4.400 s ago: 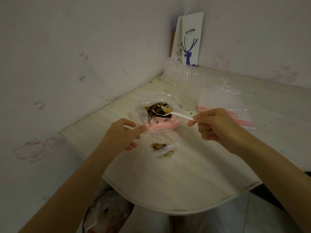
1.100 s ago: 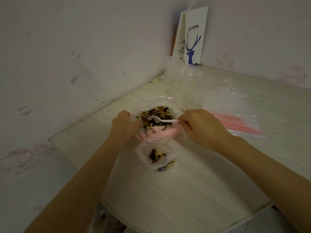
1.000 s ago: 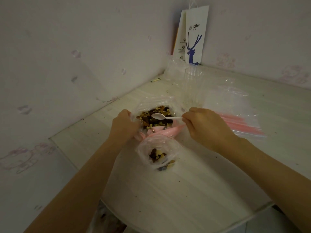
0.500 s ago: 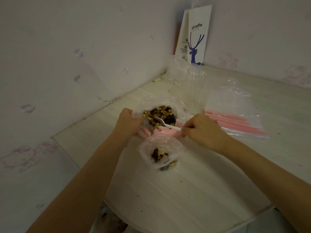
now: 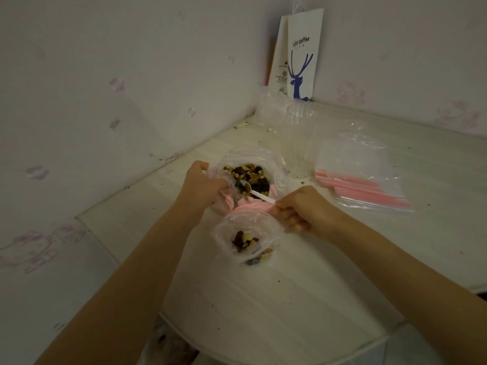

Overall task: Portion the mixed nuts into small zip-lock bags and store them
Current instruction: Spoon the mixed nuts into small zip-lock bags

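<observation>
A large clear bag of mixed nuts (image 5: 250, 175) stands open on the white table (image 5: 303, 299). In front of it lies a small zip-lock bag (image 5: 245, 233) with a pink strip, open, holding a few nuts. My left hand (image 5: 200, 185) grips the edges of the bags at the left. My right hand (image 5: 303, 209) pinches the handle of a white plastic spoon (image 5: 257, 192), whose bowl dips into the nuts in the large bag.
A stack of empty zip-lock bags (image 5: 361, 180) with pink strips lies to the right. A clear plastic cup (image 5: 297, 143) stands behind the nuts. A white coffee paper bag (image 5: 300, 56) leans in the wall corner. Crumbs dot the table, whose rounded edge is near me.
The spoon went from hovering level over the large bag to tilting down into the nuts. My right hand moved slightly nearer and lower. My left hand stayed on the bag edges.
</observation>
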